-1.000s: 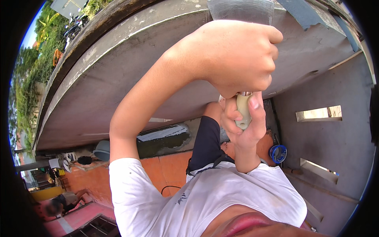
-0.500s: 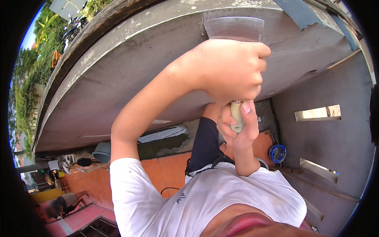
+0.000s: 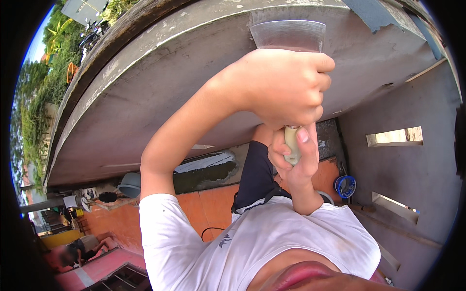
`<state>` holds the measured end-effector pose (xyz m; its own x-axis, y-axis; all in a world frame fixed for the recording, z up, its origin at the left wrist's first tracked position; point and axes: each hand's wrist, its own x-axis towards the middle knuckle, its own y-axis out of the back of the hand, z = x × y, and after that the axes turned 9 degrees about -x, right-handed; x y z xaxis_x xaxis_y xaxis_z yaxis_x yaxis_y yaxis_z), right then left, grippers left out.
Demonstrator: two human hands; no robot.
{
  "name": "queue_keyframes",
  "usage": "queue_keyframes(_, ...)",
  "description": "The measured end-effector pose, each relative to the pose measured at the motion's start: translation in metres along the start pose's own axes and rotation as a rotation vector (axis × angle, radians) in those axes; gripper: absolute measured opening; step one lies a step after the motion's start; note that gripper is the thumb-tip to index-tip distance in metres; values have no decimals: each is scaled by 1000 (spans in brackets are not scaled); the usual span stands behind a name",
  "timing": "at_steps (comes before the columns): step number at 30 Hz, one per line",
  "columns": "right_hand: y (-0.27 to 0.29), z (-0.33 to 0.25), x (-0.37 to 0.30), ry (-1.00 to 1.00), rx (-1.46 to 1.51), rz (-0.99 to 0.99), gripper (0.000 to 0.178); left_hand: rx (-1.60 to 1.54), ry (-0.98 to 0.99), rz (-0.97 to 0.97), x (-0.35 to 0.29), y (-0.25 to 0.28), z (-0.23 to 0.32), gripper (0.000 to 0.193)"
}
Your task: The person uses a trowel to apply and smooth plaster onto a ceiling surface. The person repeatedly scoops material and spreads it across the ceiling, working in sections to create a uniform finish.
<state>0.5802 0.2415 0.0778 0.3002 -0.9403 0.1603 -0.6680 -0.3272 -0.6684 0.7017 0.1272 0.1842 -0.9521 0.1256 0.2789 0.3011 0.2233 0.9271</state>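
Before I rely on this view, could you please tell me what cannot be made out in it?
In the head view:
1) Lower blade of the wide, silver metal scraper: hidden behind the left grip.
2) Sides of its pale yellow-green handle: partly covered by the right grip.
3) Right end of the rounded grey basin: hidden behind the left arm.
4) Contents of the round blue bucket: too small to tell.

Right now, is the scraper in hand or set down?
In hand: the right hand holds the scraper by its pale handle; the left hand is closed nearer the blade, which shows beyond it.
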Motion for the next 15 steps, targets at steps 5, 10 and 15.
queue_keyframes(5,-2,-5,9,9,32,-17,40,3,-9,-96,5,15,-8,23)
queue_keyframes(10,-4,-2,2,-11,28,10,41,19,-4,5,0,2,-2,24)
queue_keyframes(15,-6,-3,3,-8,16,11,42,-2,-9,-22,1,7,-3,24)
